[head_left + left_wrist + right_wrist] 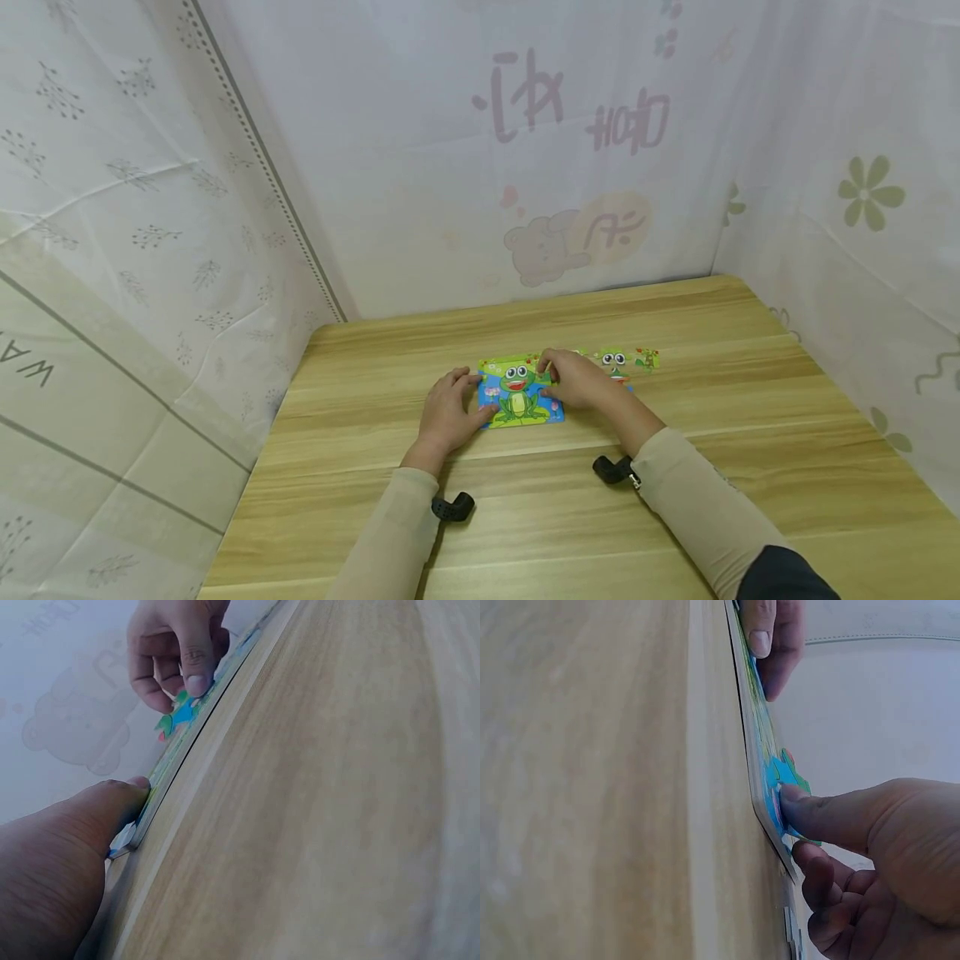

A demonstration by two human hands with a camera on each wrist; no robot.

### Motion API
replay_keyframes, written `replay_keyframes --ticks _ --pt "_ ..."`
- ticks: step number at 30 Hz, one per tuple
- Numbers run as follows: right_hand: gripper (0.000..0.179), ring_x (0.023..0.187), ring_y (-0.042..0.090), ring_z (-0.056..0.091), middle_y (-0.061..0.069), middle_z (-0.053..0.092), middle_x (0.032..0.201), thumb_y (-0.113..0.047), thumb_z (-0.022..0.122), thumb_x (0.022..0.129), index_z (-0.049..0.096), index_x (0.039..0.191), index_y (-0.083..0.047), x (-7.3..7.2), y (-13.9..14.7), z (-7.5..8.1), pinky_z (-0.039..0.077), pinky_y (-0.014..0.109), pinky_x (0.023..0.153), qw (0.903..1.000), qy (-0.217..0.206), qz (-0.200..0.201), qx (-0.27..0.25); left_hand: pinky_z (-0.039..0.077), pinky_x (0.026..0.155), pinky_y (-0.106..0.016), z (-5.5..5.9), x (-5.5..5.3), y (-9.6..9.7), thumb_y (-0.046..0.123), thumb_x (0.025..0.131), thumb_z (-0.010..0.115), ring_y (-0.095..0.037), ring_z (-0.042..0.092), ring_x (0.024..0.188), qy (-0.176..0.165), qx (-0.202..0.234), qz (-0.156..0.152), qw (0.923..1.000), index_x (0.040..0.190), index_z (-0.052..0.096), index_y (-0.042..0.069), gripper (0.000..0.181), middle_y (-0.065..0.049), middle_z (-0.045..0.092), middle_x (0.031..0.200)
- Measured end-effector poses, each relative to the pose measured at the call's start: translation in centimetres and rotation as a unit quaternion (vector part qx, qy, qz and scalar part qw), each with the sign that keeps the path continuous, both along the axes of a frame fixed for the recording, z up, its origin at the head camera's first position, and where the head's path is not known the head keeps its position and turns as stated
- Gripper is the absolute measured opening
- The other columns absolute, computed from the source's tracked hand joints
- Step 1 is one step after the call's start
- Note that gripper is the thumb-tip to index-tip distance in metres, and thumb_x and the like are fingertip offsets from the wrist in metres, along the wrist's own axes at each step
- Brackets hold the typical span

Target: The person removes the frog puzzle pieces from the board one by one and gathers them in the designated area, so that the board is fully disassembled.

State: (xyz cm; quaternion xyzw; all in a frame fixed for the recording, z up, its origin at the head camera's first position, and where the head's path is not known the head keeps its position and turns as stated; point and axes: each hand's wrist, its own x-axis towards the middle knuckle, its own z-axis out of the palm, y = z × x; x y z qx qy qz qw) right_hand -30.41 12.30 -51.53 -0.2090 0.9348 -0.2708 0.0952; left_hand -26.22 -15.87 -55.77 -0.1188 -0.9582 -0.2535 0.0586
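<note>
A flat frog jigsaw puzzle (517, 407) in green, blue and yellow lies on the wooden table. At its left edge rests my left hand (450, 412), fingers spread, with the thumb touching the lower left part. My right hand (576, 379) is over the puzzle's upper right side. Between its thumb and fingers it pinches a blue and green puzzle piece (182, 714), which stands tilted up from the board. In the right wrist view the right thumb presses on this piece (801, 787). The right hand hides part of the board's right edge.
Loose puzzle pieces lie beyond my right hand, among them one with frog eyes (613, 359) and a green one (647, 358). A wooden table (525, 517) extends all round. Printed curtains (420, 208) hang behind it and at both sides.
</note>
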Motion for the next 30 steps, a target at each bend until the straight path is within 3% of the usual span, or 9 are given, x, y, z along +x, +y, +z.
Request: replay_keyframes --ticks 12,19,23,30 --pt "0.024 0.075 0.019 0.054 0.003 0.058 0.089 -0.017 0.081 0.095 0.067 0.114 -0.015 0.0 0.0 0.1 0.048 0.037 0.073 0.9982 -0.025 -0.031 -0.045 0.028 0.125 -0.05 0.0 -0.1 0.1 0.059 0.09 0.077 -0.029 0.037 0.15 -0.002 0.005 0.001 1.0 0.145 0.06 0.021 0.068 -0.001 0.044 0.16" --pt "0.02 0.086 0.02 0.057 0.002 0.061 0.095 -0.015 0.081 0.094 0.071 0.11 -0.016 -0.1 -0.2 0.0 0.051 0.037 0.076 0.9974 -0.015 -0.046 -0.053 0.032 0.123 -0.05 0.2 0.0 0.1 0.057 0.091 0.078 -0.029 0.04 0.148 0.001 0.014 -0.003 0.9999 0.145 0.062 0.019 0.068 -0.002 0.046 0.158" --pt "0.015 0.092 0.02 0.059 0.0 0.064 0.098 -0.014 0.08 0.094 0.073 0.108 -0.016 -0.3 -0.3 -0.1 0.053 0.038 0.082 0.9971 -0.008 -0.056 -0.051 0.038 0.12 -0.047 0.2 -0.1 0.3 0.05 0.09 0.081 -0.028 0.046 0.143 0.023 0.025 -0.023 0.9992 0.14 0.066 0.018 0.061 -0.002 0.052 0.153" --pt "0.015 0.091 0.02 0.06 -0.001 0.065 0.096 -0.013 0.081 0.093 0.073 0.105 -0.017 -0.7 -0.2 -0.2 0.054 0.038 0.081 0.9971 -0.008 -0.056 -0.05 0.047 0.113 -0.044 0.5 0.2 2.0 0.035 0.09 0.084 -0.025 0.055 0.133 0.063 0.065 -0.071 0.9933 0.122 0.076 0.017 0.037 -0.001 0.063 0.139"
